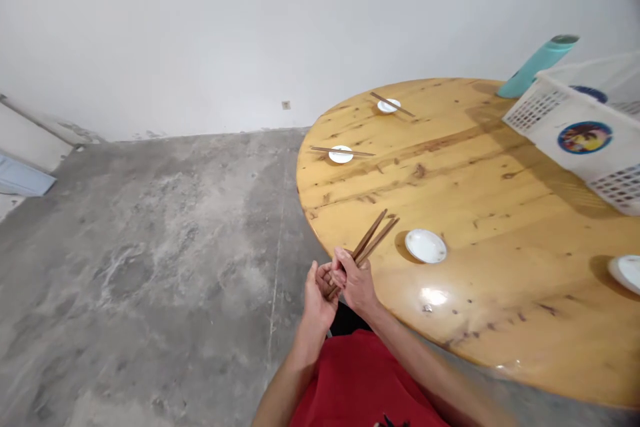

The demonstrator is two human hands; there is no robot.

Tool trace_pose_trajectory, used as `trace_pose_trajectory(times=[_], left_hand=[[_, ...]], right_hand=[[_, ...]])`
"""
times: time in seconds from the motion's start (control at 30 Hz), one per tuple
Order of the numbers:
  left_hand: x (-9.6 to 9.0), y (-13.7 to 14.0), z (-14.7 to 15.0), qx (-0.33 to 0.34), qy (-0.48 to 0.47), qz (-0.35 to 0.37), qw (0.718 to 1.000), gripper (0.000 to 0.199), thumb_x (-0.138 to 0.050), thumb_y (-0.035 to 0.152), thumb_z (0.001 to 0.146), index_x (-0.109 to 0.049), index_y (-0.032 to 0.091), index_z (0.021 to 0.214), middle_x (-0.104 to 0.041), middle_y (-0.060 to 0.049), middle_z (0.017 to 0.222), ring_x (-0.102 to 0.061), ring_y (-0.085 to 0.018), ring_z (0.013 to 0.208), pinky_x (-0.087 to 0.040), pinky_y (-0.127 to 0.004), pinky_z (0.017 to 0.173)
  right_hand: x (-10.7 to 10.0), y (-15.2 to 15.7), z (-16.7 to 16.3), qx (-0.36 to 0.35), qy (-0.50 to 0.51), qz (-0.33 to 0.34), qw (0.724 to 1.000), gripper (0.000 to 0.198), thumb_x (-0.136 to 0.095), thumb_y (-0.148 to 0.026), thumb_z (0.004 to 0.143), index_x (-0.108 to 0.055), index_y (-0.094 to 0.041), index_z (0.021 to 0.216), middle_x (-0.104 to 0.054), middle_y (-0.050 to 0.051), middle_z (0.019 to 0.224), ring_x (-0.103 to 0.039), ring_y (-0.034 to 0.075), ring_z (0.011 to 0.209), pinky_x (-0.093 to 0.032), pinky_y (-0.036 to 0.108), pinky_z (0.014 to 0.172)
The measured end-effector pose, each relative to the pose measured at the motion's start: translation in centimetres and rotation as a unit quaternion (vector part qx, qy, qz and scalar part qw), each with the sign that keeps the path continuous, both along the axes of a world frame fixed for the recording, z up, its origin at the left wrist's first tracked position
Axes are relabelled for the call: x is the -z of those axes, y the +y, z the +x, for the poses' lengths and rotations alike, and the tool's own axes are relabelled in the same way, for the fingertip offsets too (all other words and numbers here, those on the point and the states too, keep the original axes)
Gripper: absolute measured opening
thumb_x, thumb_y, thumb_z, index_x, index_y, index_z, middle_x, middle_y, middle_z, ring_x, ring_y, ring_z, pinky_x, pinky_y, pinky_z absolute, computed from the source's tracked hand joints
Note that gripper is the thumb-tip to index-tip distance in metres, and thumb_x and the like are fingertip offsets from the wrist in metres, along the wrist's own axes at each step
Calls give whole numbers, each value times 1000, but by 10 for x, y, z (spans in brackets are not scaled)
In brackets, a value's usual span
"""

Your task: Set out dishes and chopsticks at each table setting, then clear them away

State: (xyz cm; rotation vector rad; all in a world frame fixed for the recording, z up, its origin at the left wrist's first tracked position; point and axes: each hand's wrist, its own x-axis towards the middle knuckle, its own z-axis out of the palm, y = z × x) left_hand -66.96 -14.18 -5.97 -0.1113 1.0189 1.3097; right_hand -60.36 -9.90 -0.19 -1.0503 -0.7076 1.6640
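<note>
Brown wooden chopsticks (pixel 376 239) are in my hands in front of my body, at the table's left edge. My right hand (pixel 356 283) is closed round their middle, and their upper ends fan out toward the table. My left hand (pixel 320 297) is cupped with curled fingers around the lower ends, its thumb raised; part of this grip is hidden. To the right of my hands, a small white dish (pixel 425 245) sits on the round wooden table (pixel 480 193). Farther back, chopsticks lie across a second dish (pixel 341 158) and a third dish (pixel 388 109).
A white plastic basket (pixel 570 140) stands on the table's right side, with a teal cylinder (pixel 537 68) leaning beside it. Another white dish (pixel 629 272) is at the right picture edge. Grey concrete floor (pixel 190 267) spreads to the left, up to a white wall (pixel 200 33).
</note>
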Motion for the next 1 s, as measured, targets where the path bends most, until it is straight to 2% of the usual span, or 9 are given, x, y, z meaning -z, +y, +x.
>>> trace_pose_trajectory(times=[0.1, 0.17, 0.27, 0.33, 0.43, 0.6, 0.8, 0.9, 1.0], left_hand=[[2, 38, -19, 47, 17, 25, 998, 49, -71, 60, 81, -72, 11, 87, -71, -7, 76, -65, -15, 66, -49, -26, 67], [5, 70, -36, 92, 99, 46, 990, 48, -71, 58, 82, -71, 11, 88, -72, -8, 80, -65, -15, 69, -49, -27, 70], [7, 124, -63, 179, 285, 85, 938, 39, -66, 52, 86, -70, 13, 91, -72, -8, 86, -65, -15, 72, -47, -26, 71], [6, 161, -80, 242, 395, 121, 878, 33, -59, 47, 91, -69, 15, 91, -72, -7, 88, -65, -16, 76, -47, -27, 73], [0, 213, -101, 316, 530, 181, 766, 29, -49, 39, 97, -67, 18, 90, -70, -4, 85, -65, -17, 80, -47, -28, 78], [-11, 291, -117, 361, 684, 228, 591, 22, -47, 27, 99, -66, 19, 108, -73, -8, 106, -68, -19, 98, -50, -30, 88], [-12, 390, -111, 415, 793, 249, 369, 34, -53, 21, 97, -60, 14, 130, -64, -17, 133, -58, -28, 128, -44, -39, 110], [-8, 435, -104, 433, 822, 241, 282, 41, -54, 24, 99, -55, 11, 138, -57, -19, 143, -52, -31, 135, -42, -42, 113], [2, 471, -102, 457, 829, 244, 211, 46, -53, 30, 101, -51, 9, 142, -54, -21, 146, -50, -33, 136, -41, -42, 111]], right_hand=[[8, 32, -7, 56, 10, -23, 998, 55, -82, -64, 70, -53, -20, 54, -29, -8, 40, -23, 4, 36, -19, 20, 36], [19, 58, -6, 96, 17, -55, 994, 56, -84, -65, 66, -53, -20, 55, -29, -9, 40, -23, 3, 36, -19, 19, 36], [40, 99, 3, 136, 31, -128, 982, 58, -89, -65, 58, -56, -18, 57, -31, -9, 41, -22, 2, 36, -18, 18, 35], [53, 121, 7, 152, 47, -174, 972, 58, -90, -65, 54, -59, -17, 60, -37, -8, 43, -23, 1, 36, -18, 17, 35], [67, 148, 4, 180, 67, -213, 958, 56, -91, -61, 53, -61, -15, 65, -46, -6, 49, -24, 0, 37, -19, 16, 35], [70, 181, -15, 191, 92, -214, 954, 46, -85, -56, 61, -63, -15, 69, -54, -3, 57, -25, 0, 38, -18, 16, 34], [61, 209, -24, 218, 116, -193, 950, 33, -85, -39, 58, -65, -15, 70, -57, -2, 61, -25, 0, 40, -19, 16, 36], [61, 219, -26, 251, 125, -189, 941, 33, -85, -38, 58, -66, -14, 73, -58, -2, 62, -24, 0, 41, -17, 16, 37], [64, 234, -32, 299, 123, -195, 926, 35, -85, -40, 58, -66, -14, 72, -58, -1, 62, -22, 0, 41, -16, 17, 37]])
